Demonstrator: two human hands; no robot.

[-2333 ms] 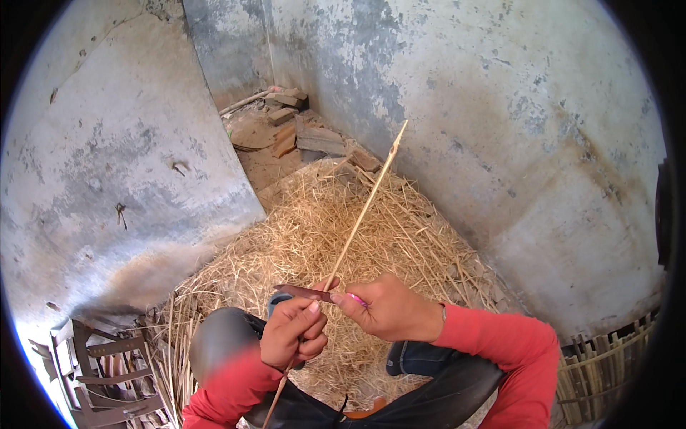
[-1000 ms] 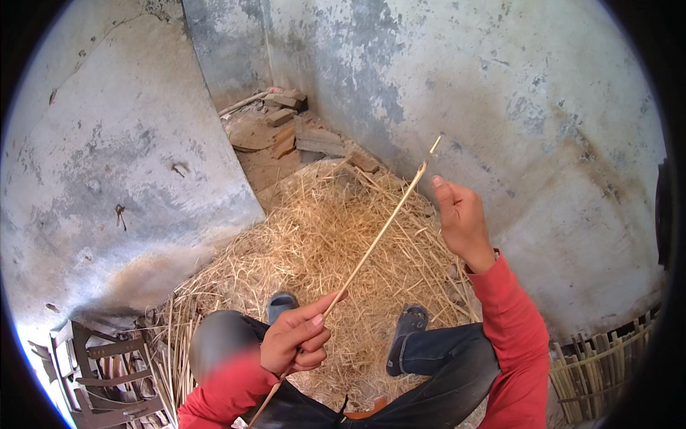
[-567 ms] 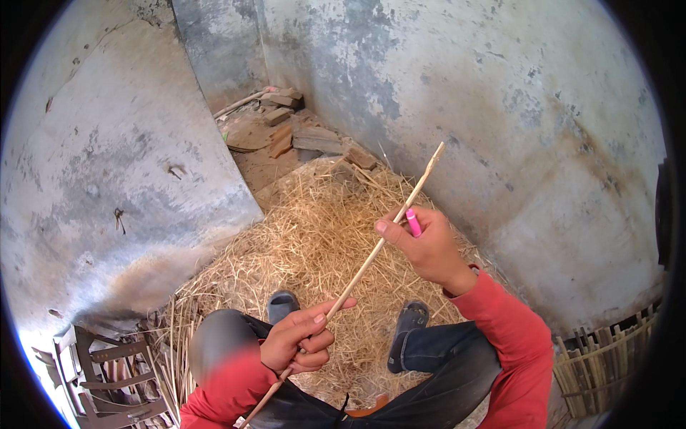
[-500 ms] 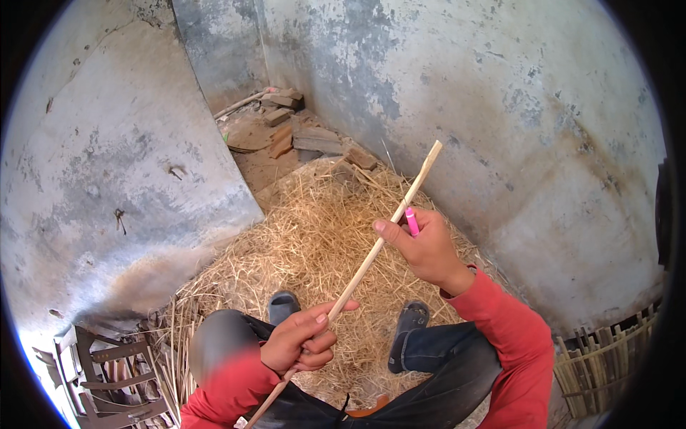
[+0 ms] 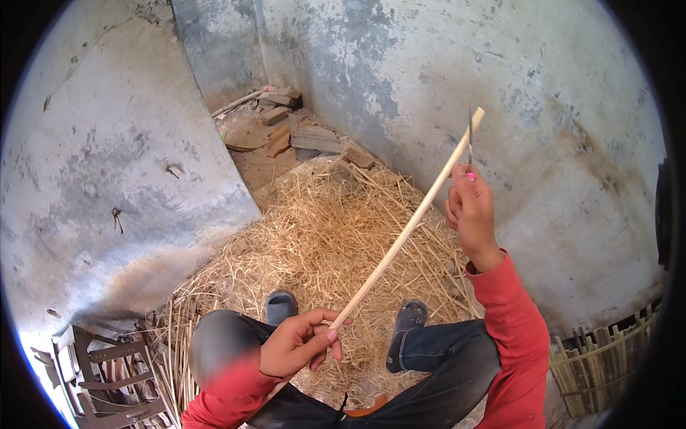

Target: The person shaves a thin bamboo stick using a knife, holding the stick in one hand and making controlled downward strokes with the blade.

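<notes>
1. Head view, starting at the far left: a dark slatted crate (image 5: 100, 372) sits on the floor in the lower left corner; what it holds cannot be made out.
2. Just right of it, thin pale sticks (image 5: 168, 357) lie in a loose bundle on the floor at the edge of the straw pile (image 5: 321, 236), which fills the corner between the two grey plaster walls.
3. The left hand (image 5: 296, 343) sits low over the person's lap, fingers curled loosely with the thumb and fingertips pinching the lower part of a long pale bamboo strip (image 5: 407, 229).
4. The strip slants up and to the right from that hand, crossing above the straw, and its top end stands against the right wall.
5. Below the strip, two grey shoes (image 5: 407, 318) rest on the straw, toes pointing away from the person.
6. Behind the straw, in the far corner, broken bricks and wood scraps (image 5: 286, 125) lie heaped on bare ground.
7. The right hand (image 5: 471, 214) is raised near the strip's top end, closed around a thin-bladed knife (image 5: 469, 143) with a pink handle; the blade points upward just beside the strip, and I cannot tell whether it touches it.
8. At the far right, a woven bamboo basket (image 5: 607, 357) stands by the wall; its inside is out of sight.
</notes>
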